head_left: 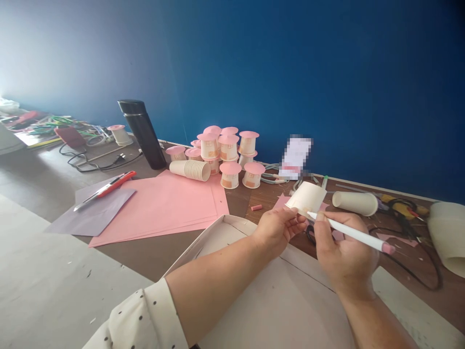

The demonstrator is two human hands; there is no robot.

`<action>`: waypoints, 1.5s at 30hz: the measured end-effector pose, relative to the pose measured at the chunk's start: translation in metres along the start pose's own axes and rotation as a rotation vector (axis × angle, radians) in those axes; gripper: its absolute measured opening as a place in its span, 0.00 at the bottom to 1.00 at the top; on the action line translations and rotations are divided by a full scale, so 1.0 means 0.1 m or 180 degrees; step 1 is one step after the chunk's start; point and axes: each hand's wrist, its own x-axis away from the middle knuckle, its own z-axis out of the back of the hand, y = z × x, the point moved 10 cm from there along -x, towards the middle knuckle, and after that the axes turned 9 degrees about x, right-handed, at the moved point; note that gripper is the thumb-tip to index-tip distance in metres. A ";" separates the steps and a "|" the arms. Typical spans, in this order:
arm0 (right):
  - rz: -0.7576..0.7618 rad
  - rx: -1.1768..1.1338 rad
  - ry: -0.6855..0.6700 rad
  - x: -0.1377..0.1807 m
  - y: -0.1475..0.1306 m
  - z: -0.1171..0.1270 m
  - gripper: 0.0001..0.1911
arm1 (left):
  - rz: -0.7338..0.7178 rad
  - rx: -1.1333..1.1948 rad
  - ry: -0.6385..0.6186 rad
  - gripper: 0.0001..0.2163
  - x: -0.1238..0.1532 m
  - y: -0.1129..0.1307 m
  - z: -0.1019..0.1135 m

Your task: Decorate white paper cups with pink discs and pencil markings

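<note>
A white paper cup [307,196] is held upside down and tilted by my left hand [278,230], its fingers closed on the cup's rim. In my right hand [345,252] is a white marker [358,235] with a pink end, its tip at the cup's side near the rim. Faint light marks show on the cup by the tip. A pink marker cap [256,207] lies on the table to the left of the cup. Beneath my forearms is a large white tray-like board [286,300] with a raised edge.
Several decorated cups with pink paper roofs [230,168] stand stacked by the wall. A nested stack of cups [191,170] lies on pink paper [163,203]. Left are a red utility knife [105,189] and a black bottle [142,133]. Right are a loose cup [355,202] and cables [407,271].
</note>
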 end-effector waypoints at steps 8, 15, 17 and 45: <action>-0.0134 0.0164 0.0077 0.02 0.06 0.02 0.10 | -0.0003 0.0021 0.0077 0.08 0.02 0.01 0.01; -0.0157 0.0051 0.0057 0.03 0.06 0.01 0.09 | 0.0004 0.0023 0.0056 0.09 0.02 0.00 0.01; -0.0177 0.0046 0.0011 0.03 0.06 0.00 0.09 | 0.0001 0.0028 0.0048 0.09 0.01 0.00 0.00; -0.0087 0.0035 -0.0064 0.01 0.02 -0.02 0.10 | -0.0018 -0.0036 -0.0008 0.08 -0.01 -0.01 0.01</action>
